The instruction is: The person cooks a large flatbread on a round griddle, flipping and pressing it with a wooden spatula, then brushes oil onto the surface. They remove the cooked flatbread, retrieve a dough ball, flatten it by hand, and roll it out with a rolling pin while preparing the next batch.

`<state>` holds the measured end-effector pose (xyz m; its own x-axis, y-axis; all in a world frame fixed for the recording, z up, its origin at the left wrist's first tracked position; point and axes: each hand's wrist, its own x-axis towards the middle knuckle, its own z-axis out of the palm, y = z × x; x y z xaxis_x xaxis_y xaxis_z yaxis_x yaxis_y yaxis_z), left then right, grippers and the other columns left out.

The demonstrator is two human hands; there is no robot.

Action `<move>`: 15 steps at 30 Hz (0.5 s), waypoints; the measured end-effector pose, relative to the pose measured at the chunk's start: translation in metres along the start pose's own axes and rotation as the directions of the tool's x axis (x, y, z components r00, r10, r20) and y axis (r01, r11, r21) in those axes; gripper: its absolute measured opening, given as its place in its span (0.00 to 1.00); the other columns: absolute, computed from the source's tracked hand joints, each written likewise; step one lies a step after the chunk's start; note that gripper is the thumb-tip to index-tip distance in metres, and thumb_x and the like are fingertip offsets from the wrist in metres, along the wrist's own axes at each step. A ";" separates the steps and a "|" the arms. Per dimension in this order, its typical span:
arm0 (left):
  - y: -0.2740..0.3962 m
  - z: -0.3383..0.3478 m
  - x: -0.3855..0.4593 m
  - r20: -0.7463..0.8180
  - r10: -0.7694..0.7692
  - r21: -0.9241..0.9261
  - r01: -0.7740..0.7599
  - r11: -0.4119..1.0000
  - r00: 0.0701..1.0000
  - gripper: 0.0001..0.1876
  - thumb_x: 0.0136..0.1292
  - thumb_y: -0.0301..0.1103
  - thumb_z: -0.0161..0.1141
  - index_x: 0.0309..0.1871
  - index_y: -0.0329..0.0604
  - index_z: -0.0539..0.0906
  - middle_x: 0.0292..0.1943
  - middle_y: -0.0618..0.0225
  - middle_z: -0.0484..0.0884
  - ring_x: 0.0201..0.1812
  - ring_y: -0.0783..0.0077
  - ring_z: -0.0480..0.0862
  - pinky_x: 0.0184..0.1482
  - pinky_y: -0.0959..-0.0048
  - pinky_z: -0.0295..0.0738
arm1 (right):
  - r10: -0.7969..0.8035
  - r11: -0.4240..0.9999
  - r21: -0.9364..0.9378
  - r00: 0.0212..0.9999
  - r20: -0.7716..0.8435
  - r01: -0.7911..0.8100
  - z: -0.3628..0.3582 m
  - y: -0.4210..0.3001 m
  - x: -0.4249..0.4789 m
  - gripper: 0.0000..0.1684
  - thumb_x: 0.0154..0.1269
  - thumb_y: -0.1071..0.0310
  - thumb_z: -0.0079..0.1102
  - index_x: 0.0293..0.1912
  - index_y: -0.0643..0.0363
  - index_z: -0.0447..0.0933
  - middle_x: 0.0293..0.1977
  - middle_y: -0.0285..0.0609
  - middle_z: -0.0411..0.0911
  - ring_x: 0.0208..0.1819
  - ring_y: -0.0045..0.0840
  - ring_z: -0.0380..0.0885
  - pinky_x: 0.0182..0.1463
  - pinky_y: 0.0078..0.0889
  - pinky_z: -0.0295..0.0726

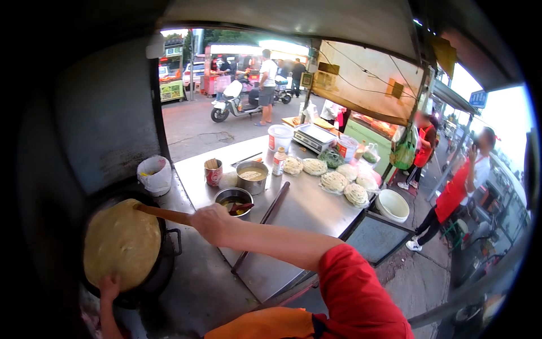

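A large round flatbread [123, 241] lies in a black pan [167, 254] at the left. My right hand [211, 222] is closed around the handle of a wooden spatula [165, 213], whose far end meets the flatbread's upper edge. At the near edge of the flatbread is my left hand [110, 286], its fingertips against the dough; whether they pinch it is too small to tell. Just beyond my right hand stands a metal pot of dark liquid [233, 199] with a reddish-brown utensil in it. A dark rolling pin [262, 224] lies beyond my right forearm on the metal counter [305, 224].
Behind the pot are a metal pot of pale batter [252, 173], a can of sticks [213, 173] and a bottle [278, 163]. Coiled dough rounds [334, 181] in plastic lie farther right, near a scale [314, 136]. A lined bin [154, 176] stands behind the pan. People stand outside.
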<state>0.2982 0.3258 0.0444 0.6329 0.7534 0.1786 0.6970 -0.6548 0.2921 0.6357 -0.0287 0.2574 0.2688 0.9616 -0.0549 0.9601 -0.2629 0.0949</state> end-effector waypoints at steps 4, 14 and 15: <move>0.072 0.001 -0.006 0.142 -0.067 0.008 0.067 0.998 0.988 0.22 0.66 0.48 0.63 0.37 0.31 0.87 0.31 0.43 0.85 0.38 0.40 0.85 0.46 0.49 0.77 | -0.003 0.998 0.070 1.000 -0.002 0.003 0.041 -0.008 0.056 0.24 0.59 0.75 0.63 0.57 0.59 0.78 0.41 0.44 0.86 0.45 0.36 0.87 0.40 0.37 0.85; 0.246 -0.027 -0.104 -0.208 0.340 -0.561 -0.397 0.726 0.917 0.22 0.62 0.31 0.66 0.58 0.30 0.80 0.55 0.44 0.83 0.57 0.47 0.83 0.61 0.61 0.76 | 0.069 0.931 0.362 0.996 -0.058 -0.043 0.181 -0.091 0.069 0.40 0.70 0.71 0.51 0.79 0.52 0.51 0.42 0.54 0.82 0.43 0.44 0.86 0.40 0.44 0.85; 0.254 -0.029 -0.120 -0.248 0.378 -0.561 -0.451 0.695 0.892 0.19 0.62 0.30 0.66 0.55 0.31 0.82 0.51 0.46 0.84 0.53 0.50 0.85 0.57 0.63 0.78 | 0.085 0.916 0.396 0.995 -0.048 -0.059 0.186 -0.090 0.071 0.40 0.70 0.71 0.51 0.78 0.53 0.52 0.41 0.55 0.81 0.42 0.44 0.86 0.42 0.45 0.85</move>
<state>0.3902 0.0709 0.1244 0.7445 0.4392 0.5028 0.0102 -0.7606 0.6492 0.5828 0.0490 0.0603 0.3456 0.9384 0.0017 0.8943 -0.3288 -0.3036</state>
